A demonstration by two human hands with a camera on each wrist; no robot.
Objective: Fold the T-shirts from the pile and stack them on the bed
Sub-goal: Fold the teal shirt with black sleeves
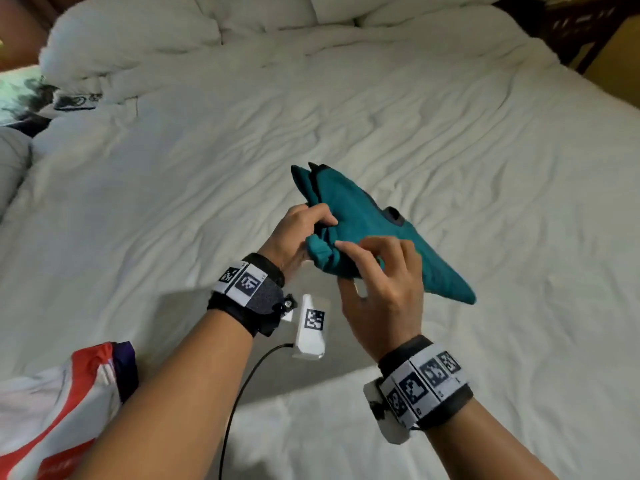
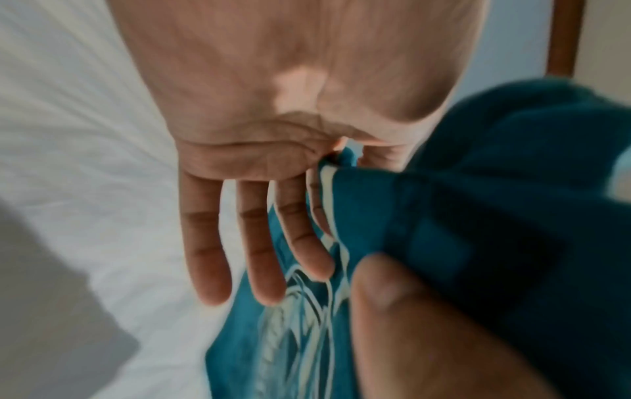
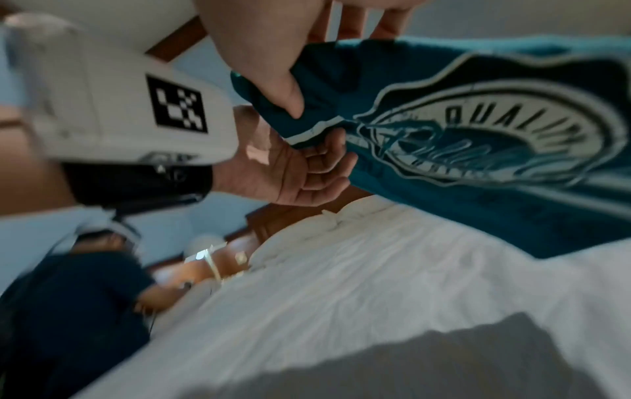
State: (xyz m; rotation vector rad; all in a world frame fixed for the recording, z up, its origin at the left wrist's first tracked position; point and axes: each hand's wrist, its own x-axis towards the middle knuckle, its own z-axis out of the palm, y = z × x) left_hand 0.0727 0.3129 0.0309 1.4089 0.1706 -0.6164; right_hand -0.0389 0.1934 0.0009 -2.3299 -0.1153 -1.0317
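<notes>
Softly bunched mid-frame, the teal T-shirt (image 1: pixel 367 233) is light and floppy; both hands, left hand (image 1: pixel 298 237) and right hand (image 1: pixel 384 289), pinch its edge; grab the shoulders.

White rumpled bedding (image 1: pixel 415 109), dark wooden furniture (image 1: pixel 585 26), perhaps a headboard, behind

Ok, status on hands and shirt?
Left hand and right hand both gripping bunched teal T-shirt, held above white bed. Red-and-white garment at near left, not obstructing.
</notes>
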